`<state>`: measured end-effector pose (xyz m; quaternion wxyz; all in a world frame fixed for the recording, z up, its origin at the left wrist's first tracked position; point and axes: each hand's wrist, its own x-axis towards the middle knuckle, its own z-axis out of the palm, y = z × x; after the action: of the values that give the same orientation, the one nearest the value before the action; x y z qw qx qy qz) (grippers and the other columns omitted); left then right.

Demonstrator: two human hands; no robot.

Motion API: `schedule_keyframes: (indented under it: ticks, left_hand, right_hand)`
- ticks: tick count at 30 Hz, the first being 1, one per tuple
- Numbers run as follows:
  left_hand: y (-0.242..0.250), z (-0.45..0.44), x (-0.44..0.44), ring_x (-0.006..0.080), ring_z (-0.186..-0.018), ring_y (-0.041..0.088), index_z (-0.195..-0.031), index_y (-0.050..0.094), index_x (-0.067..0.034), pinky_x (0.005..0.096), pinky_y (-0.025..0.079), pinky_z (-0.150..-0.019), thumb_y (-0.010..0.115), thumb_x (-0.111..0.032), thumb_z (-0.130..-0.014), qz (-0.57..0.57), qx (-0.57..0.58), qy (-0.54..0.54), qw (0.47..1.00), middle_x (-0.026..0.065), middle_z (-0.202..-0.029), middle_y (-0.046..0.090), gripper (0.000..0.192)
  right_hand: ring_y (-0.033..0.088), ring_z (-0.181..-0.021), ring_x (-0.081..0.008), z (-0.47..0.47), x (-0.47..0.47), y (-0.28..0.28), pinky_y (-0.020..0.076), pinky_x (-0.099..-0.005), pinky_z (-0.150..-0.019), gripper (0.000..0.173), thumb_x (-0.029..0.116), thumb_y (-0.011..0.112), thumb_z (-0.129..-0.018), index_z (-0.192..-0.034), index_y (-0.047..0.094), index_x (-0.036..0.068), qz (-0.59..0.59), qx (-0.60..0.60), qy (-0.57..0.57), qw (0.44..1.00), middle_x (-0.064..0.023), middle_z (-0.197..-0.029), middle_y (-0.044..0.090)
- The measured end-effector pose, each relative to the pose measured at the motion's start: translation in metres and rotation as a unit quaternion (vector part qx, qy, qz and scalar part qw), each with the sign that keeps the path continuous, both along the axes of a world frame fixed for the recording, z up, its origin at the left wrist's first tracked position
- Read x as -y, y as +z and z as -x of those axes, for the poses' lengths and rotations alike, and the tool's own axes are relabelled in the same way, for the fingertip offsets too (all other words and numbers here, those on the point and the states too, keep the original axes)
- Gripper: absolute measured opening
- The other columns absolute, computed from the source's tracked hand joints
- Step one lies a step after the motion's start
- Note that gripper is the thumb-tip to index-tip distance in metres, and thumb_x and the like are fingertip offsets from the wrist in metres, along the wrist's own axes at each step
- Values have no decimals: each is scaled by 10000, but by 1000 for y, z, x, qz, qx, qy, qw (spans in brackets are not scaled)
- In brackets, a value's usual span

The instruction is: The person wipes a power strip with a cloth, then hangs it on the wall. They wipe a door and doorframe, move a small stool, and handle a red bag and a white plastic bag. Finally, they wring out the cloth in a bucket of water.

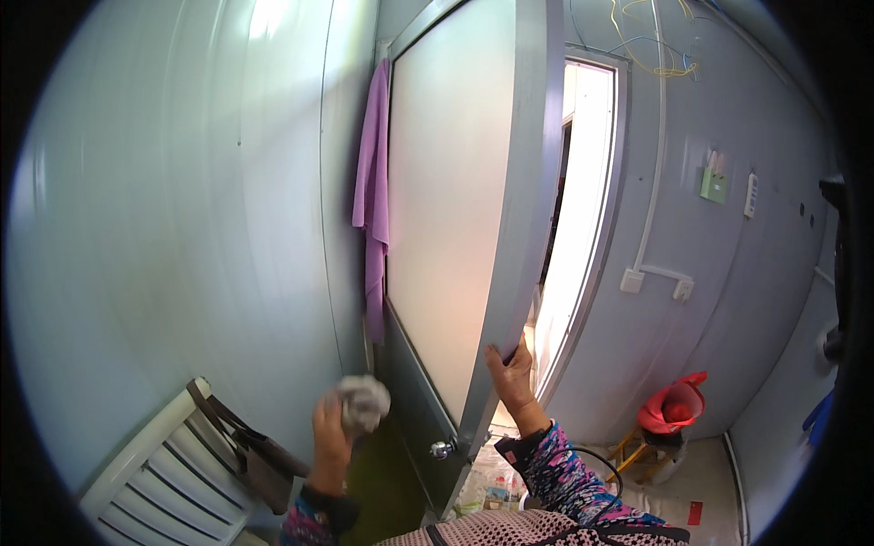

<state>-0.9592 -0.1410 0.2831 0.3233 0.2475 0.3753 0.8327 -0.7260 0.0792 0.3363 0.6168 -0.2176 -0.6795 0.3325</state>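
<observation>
My left hand (331, 437) grips a crumpled greyish-white cloth (366, 403), slightly blurred, in front of the wall corner left of the door. With my right hand (512, 372) I hold the edge of a partly opened door (450, 205), thumb on its near face and fingers around the far side. The door has a grey metal frame, a pale frosted panel and a dark lower panel. Its round chrome knob (442, 449) sits below and left of my right hand. A purple towel (374, 198) hangs by the door's hinge side.
A white slatted chair (171, 471) with a dark strapped bag (263, 464) stands at lower left. On the right, a red plastic bag (672, 409) rests on a small stool (635, 447). Wall sockets (683, 290) and loose cables (672, 70) are on the right wall. Bright light fills the doorway (580, 184).
</observation>
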Motion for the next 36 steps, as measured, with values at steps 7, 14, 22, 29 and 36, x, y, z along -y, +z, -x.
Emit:
schedule_keyframes:
  ticks: [7, 14, 22, 29, 36]
  left_hand:
    - [256, -93, -123, 232, -1255, 547, -1516, 355, -65, 384, 493, -1018, 568, -306, -1029, -331, -340, 35, 880, 109, -1401, 530, 583]
    - [286, -173, -198, 509, -1376, 392, -1527, 284, 47, 466, 370, -1135, 553, -179, -985, -213, -589, 275, 729, 308, -1554, 316, 646]
    - [382, -164, -237, 461, -1131, 609, -1405, 469, 4, 450, 494, -962, 529, -273, -994, -278, -569, 339, 696, 297, -1282, 589, 499]
    - [465, -159, -247, 508, -1067, 610, -1244, 548, 74, 529, 467, -983, 529, -416, -919, -227, -570, 349, 709, 321, -1186, 633, 588]
    - [256, -159, -199, 571, -1284, 440, -1465, 271, 156, 527, 421, -1067, 599, -232, -927, -137, -630, 241, 725, 407, -1465, 347, 740]
  right_hand:
    - [560, -776, -136, 1, 5, 0, 488, -299, -704, 264, 78, 696, -875, -1101, 575, 17, 6, -16, 29, 999, -56, -857, 605]
    - [597, -828, -164, 4, -9, -12, 504, -305, -751, 410, 113, 749, -842, -1194, 571, 3, -28, -51, 62, 996, -96, -931, 640]
    - [631, -862, -298, -4, -13, -14, 520, -375, -783, 421, 43, 707, -808, -1203, 567, -1, -60, -26, 28, 997, -170, -986, 617]
    - [618, -838, -286, -10, -14, -14, 514, -371, -763, 379, 41, 708, -810, -1159, 566, 6, -33, 1, 48, 998, -159, -977, 608]
    - [602, -820, -246, -8, -15, -20, 503, -360, -747, 355, 49, 697, -827, -1154, 561, 15, -45, -17, 35, 998, -136, -956, 604]
